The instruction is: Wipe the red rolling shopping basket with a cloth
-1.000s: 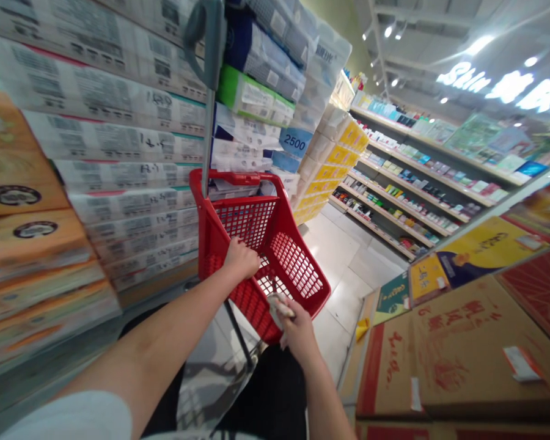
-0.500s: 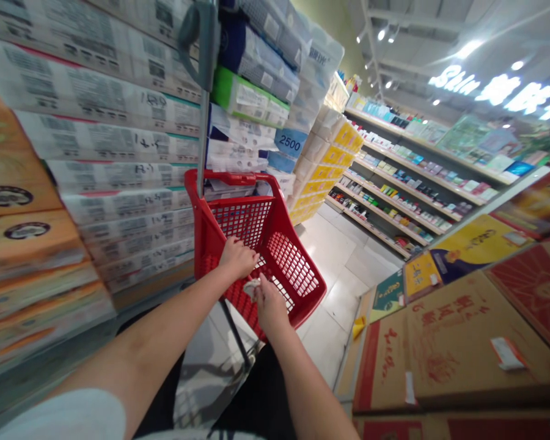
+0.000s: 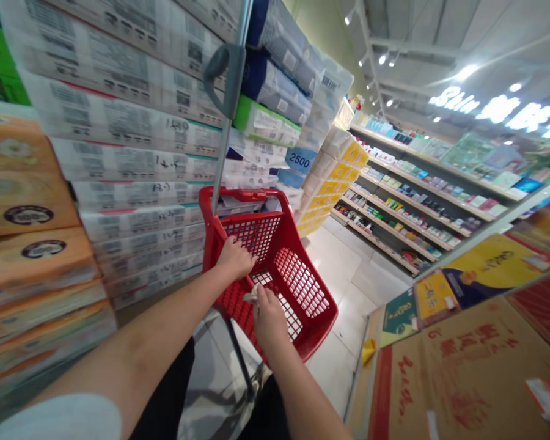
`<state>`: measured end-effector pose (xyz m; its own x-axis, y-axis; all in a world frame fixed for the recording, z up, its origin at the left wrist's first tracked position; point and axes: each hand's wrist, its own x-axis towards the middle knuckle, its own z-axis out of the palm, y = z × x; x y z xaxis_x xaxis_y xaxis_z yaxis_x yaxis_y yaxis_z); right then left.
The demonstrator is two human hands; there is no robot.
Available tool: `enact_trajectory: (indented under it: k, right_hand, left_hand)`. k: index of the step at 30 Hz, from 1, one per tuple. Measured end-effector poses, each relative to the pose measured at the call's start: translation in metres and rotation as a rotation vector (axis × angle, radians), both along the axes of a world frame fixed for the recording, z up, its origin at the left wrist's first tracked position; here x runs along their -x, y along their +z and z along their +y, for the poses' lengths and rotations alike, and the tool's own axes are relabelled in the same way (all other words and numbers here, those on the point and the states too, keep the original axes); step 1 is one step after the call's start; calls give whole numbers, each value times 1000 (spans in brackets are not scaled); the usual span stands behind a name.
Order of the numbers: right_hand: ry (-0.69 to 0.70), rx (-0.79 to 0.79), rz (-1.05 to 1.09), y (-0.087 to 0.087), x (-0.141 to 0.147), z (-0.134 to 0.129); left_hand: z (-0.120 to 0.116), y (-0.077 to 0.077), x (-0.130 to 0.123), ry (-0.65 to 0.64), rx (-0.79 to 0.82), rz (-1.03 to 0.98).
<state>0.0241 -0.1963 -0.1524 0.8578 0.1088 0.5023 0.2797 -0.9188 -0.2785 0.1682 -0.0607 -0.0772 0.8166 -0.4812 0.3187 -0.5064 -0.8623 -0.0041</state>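
A red plastic shopping cart [image 3: 305, 342] with a gridded basket is in front of me. My left hand [image 3: 236, 260] is closed over its near rim, the fingers curling over the inner side. To the right and slightly nearer, my right hand [image 3: 270, 318] is closed at the same rim. Between its thumb and fingers sticks out a small, crumpled whitish thing [image 3: 252, 295], perhaps tissue or paper; its kind is unclear. The right fingertips are partly hidden. A metal pole [image 3: 223, 156] with a grey looped handle [image 3: 230, 79] rises from the cart's far left corner.
Stacked white paper packs [image 3: 132, 116] and orange packs [image 3: 27, 201] line the left side. Cardboard cartons [image 3: 476, 366] stand close on the right. A tiled aisle [image 3: 334, 281] runs ahead toward shelves of small boxes [image 3: 407, 189]. Yellow-and-white packs [image 3: 334, 177] stand beyond the cart.
The cart and both hands keep their hold and relation. My view has shifted, so the left stacks and cart appear farther right and lower. The right-hand cartons have slid toward the lower right.
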Motion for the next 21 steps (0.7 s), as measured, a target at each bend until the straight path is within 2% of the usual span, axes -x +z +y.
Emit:
enact_trajectory:
  k: [4, 11, 13, 17, 19, 21]
  right_hand:
    - [-70, 147, -70, -6, 0, 4]
    - [-20, 251, -68, 2, 12, -15]
    - [-9, 297, -91, 5, 14, -24]
    - [-1, 352, -99, 9, 15, -55]
    - [-19, 341, -87, 10, 14, -73]
    - [-73, 290, -77, 9, 14, -88]
  left_hand:
    - [-1, -2, 5, -22, 6, 4]
    - [4, 1, 21, -31, 69, 61]
    - [6, 2, 28, -72, 55, 70]
    - [2, 2, 38, -242, 42, 82]
    - [-7, 2, 43, -304, 8, 102]
    - [-22, 3, 49, -306, -43, 113]
